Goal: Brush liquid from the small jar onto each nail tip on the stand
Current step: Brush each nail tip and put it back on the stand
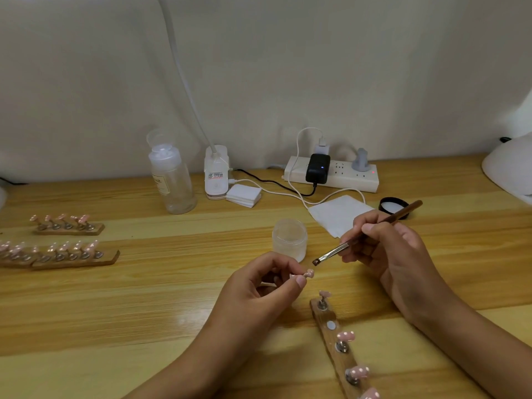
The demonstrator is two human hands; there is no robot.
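Brush (335,251) bristles hover just beside the pinched nail tip (310,273).

The table (144,298) is pale wood with a glossy varnish. The stand (342,362) is darker matt wood with metal pegs (321,304). The small jar (289,240) is frosted plastic. The brush (403,212) has a shiny metal ferrule (334,252).

A clear bottle (172,180), stacked white pads (244,195) and a power strip (355,180) sit near the wall (288,67).

Ref jar (289,240): bottle (172,180) and power strip (354,180) are sitting behind it, lid (394,207) behind-right, stand (339,362) lying front-right.
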